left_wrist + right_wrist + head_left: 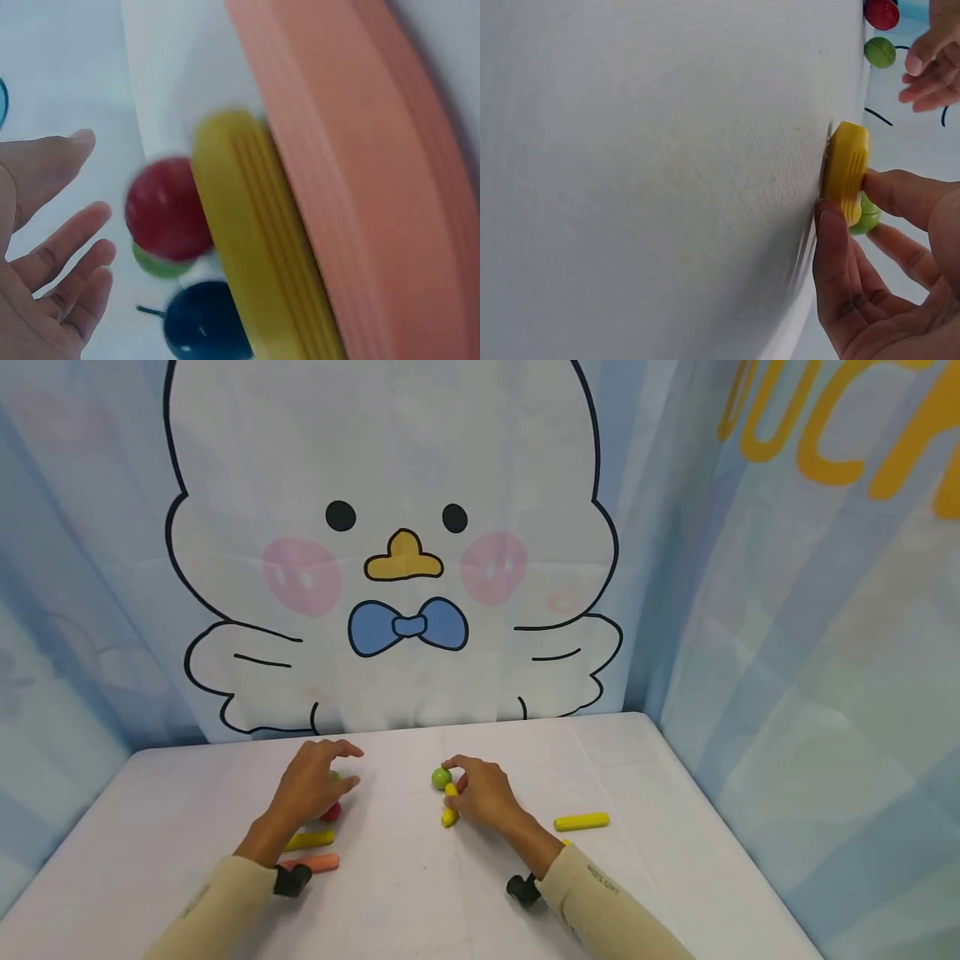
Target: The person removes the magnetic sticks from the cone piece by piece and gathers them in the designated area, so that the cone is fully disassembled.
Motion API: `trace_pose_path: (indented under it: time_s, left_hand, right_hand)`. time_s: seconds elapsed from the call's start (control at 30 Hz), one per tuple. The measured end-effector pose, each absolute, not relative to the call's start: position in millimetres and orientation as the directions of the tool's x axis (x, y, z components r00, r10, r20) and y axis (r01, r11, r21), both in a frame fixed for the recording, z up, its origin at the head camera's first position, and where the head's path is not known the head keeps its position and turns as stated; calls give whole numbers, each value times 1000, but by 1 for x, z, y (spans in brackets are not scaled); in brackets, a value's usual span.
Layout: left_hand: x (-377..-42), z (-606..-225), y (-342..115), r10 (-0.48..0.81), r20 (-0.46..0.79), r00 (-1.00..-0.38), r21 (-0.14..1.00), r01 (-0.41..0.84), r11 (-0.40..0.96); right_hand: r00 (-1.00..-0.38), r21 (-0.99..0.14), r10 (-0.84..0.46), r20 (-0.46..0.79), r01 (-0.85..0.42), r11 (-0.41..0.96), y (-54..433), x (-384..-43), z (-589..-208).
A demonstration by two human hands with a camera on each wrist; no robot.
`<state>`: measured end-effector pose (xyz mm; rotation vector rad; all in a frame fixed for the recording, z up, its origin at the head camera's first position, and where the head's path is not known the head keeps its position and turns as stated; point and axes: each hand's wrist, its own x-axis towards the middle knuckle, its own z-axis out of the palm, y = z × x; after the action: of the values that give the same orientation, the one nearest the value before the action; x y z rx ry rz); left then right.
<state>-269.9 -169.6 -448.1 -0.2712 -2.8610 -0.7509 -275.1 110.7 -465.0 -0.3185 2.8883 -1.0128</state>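
Note:
My right hand [483, 793] pinches a short yellow grooved piece [847, 172] between its fingertips, low over the white table. A green ball [441, 778] sits just beyond that piece, with a finger right at its top. A bit of red shows behind the fingers. My left hand [315, 781] hovers with spread fingers and holds nothing. In the left wrist view, a red ball [169, 210], part of a green ball [161, 262] and a dark blue ball with a stem [206, 322] lie near it. Closer in are a yellow grooved stick [251, 247] and a salmon grooved stick [360, 187].
Another yellow stick [582, 821] lies on the white table [427, 902] to the right, near the right wrist. A small yellow end [567, 842] peeks out beside the right sleeve. A cartoon curtain [405, 685] hangs behind the table's far edge.

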Motion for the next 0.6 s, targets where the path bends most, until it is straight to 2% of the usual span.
trace_pose_path:
  time_s: [0.13,0.23,0.6]
  left_hand:
    - [-263,-446,-149,191,265,-945,429,293,854]
    - [-259,-446,-134,226,261,-939,419,321,849]
    - [-254,-458,-98,266,174,-948,512,317,798]
  right_hand:
    - [-975,-624,-221,9,-178,761,110,-273,-466]
    - [-976,-631,-220,6,-174,756,109,-272,-466]
    - [-970,-639,-243,-3,-185,746,109,-272,-464]
